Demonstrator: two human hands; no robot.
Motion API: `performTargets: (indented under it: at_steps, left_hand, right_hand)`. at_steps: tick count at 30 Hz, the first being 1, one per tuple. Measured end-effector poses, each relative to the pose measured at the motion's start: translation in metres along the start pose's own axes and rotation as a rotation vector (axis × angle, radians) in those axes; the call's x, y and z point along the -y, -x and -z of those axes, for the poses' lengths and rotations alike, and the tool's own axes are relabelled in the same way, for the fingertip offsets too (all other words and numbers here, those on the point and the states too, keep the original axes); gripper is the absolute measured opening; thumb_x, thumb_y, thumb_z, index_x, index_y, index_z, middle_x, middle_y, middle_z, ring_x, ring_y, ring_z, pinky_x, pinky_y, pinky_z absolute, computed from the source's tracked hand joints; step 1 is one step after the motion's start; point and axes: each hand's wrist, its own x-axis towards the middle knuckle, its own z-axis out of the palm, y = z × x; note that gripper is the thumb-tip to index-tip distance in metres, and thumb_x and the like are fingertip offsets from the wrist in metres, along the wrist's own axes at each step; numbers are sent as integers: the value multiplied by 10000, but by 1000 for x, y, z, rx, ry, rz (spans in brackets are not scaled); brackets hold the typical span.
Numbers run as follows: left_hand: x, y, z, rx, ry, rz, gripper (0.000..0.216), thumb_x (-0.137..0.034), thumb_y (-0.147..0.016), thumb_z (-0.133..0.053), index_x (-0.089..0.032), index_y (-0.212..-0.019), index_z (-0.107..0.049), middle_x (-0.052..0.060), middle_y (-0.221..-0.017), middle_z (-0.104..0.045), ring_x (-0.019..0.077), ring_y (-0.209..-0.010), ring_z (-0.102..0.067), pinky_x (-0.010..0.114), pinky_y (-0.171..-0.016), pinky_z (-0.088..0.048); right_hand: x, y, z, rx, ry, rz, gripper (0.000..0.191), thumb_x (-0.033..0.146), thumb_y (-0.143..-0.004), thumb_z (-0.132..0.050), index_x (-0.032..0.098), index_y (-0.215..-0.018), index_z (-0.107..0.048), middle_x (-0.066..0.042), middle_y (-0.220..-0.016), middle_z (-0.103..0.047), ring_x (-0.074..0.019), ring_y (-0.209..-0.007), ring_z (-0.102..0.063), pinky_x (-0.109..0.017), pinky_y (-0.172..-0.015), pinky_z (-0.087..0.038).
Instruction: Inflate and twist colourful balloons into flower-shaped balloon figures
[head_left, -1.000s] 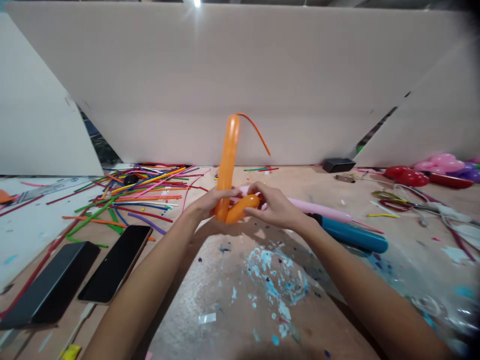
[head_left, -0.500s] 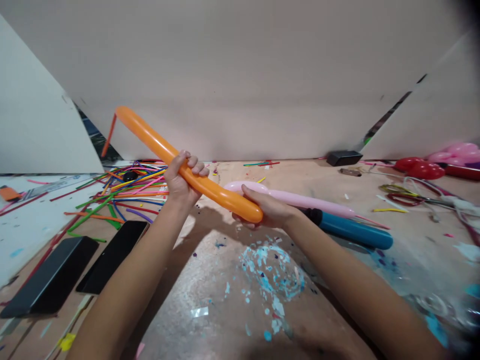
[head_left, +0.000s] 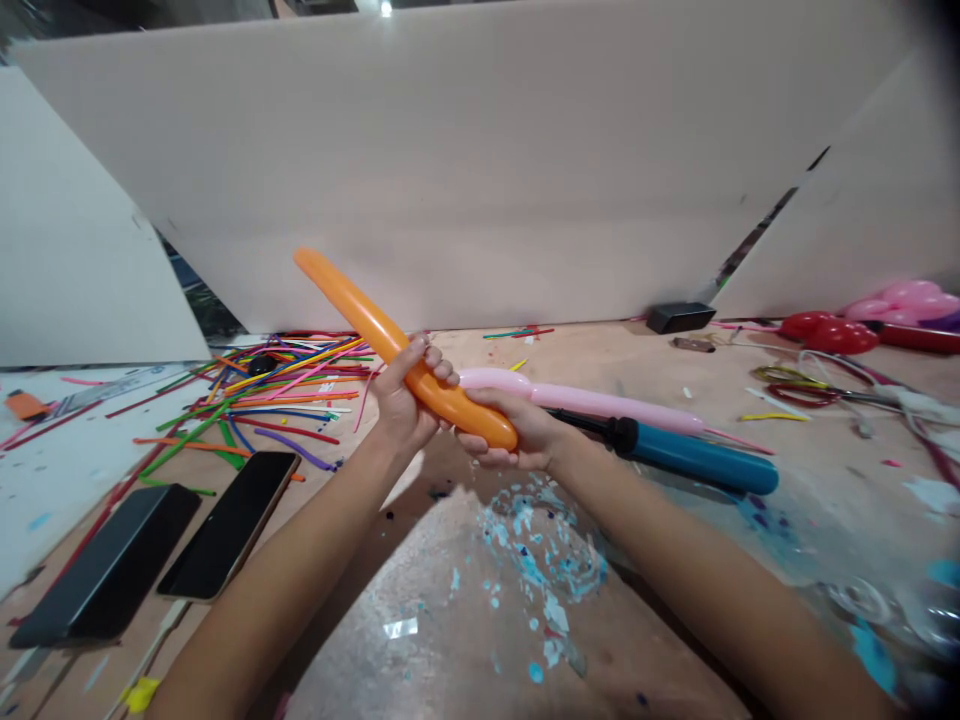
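The left hand (head_left: 407, 402) curls round the orange balloon (head_left: 358, 312), and the right hand (head_left: 523, 425) clasps its lower end just alongside; it slants up leftward above the tabletop (head_left: 367, 650). A pink balloon (head_left: 619, 405) and blue pump (head_left: 697, 458) lie near the right hand.

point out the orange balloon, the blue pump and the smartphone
Orange modelling balloon (head_left: 377, 333), head view, along its tube
Blue hand pump (head_left: 703, 459), head view, middle of its barrel
Smartphone (head_left: 229, 525), head view, centre of its screen

Hands (head_left: 401, 405) around orange balloon (head_left: 360, 312) (slanting up leftward); blue pump (head_left: 697, 458) near pink balloon (head_left: 615, 405).
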Motion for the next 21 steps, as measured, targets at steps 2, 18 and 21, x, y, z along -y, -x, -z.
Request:
performTargets:
  at_steps: [2, 18, 21]
  left_hand:
    - [0, 0, -1, -10, -44, -19, 288, -219, -638, -758, -190, -735, -489, -101, -512, -370, 17, -412, -411, 144, -436, -370]
    - [11, -5, 1, -372, -95, -116, 286, -235, -665, -691, -187, -667, -409, -102, -507, -382, 18, -371, -355, 155, -385, -284]
    - [12, -7, 1, -336, -78, -133, 232, -226, -646, -662, -186, -670, -435, -75, -543, -450, 46, -464, -470, 168, -502, -398]
  right_hand:
    - [-1, -2, -5, -46, 36, 4, 392, 529, -928, -377, 163, -882, -511, 35, -558, -517, -50, -327, -357, -151, -291, -206]
    - [-10, 1, -52, -946, 1909, 321, 299, 395, -966, -453, 152, -1103, -558, -145, -974, -625, -262, -838, -572, -330, -686, -406]
    - [-13, -2, -38, -1023, 1972, 443, 375, 341, -943, -470, 103, -1232, -496, -188, -1066, -578, -315, -970, -522, -417, -832, -428]
